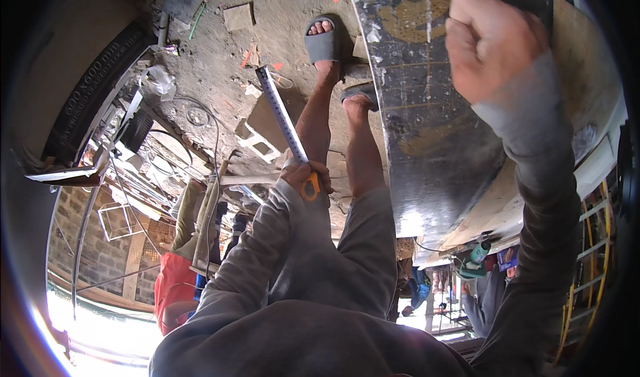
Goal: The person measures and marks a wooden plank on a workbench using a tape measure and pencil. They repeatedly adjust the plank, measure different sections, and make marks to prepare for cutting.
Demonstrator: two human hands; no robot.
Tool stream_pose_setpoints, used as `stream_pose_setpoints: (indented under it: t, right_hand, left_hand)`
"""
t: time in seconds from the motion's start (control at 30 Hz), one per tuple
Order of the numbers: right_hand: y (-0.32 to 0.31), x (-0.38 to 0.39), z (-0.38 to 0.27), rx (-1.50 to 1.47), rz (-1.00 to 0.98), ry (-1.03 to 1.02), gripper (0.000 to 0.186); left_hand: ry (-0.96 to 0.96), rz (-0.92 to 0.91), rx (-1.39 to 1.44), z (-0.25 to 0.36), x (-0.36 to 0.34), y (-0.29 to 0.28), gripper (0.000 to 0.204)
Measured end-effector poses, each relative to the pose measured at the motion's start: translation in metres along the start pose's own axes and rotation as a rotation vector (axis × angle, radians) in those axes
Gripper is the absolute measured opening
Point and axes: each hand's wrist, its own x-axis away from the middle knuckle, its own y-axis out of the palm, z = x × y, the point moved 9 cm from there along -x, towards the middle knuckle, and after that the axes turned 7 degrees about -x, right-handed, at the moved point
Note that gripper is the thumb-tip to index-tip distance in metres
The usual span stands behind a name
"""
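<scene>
My left hand (297, 174) grips a tape measure (310, 187) with a yellow body, held near my leg, its white blade (280, 110) stretched out toward the top of the view over the dusty ground. At upper right my right hand (490, 47) is raised over a large dark, scuffed board (420, 157), its fingers curled closed and slightly blurred; whatever it may hold is hidden.
Rubble, cables (198, 116), concrete block pieces (259, 144) and scraps litter the ground (233, 54). A yellow ladder (587, 257) stands at lower right beside a green bottle (479, 254). Other people are at work behind, one in red (173, 287), another in blue (417, 290).
</scene>
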Motion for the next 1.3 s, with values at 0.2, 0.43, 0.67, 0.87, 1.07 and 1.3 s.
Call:
stream_pose_setpoints:
  t: [0.2,0.43,0.67,0.87,1.07,1.3]
  right_hand:
    - [-0.037,0.053,0.034,0.260,0.114,-0.052,0.018]
    - [-0.041,0.199,0.003,-0.593,0.130,0.962,0.007]
    - [0.173,0.329,-0.086,-1.317,0.244,1.153,0.008]
    - [0.215,0.367,-0.156,-1.168,0.131,1.072,0.012]
    - [0.244,0.382,-0.150,-1.273,0.595,1.122,0.018]
    - [0.279,0.323,-0.210,-2.525,0.087,-1.402,0.023]
  left_hand:
    - [-0.004,0.059,0.028,0.012,0.004,0.012,0.041]
    - [0.080,-0.040,0.016,0.011,0.011,0.013,0.040]
    - [0.184,0.016,-1.095,0.036,0.036,0.018,0.020]
    - [0.270,-0.210,-1.509,0.035,0.053,0.055,0.020]
    - [0.005,-0.258,-1.618,0.011,0.038,0.137,0.027]
    - [-0.438,-0.174,-1.719,-0.051,0.029,0.121,0.024]
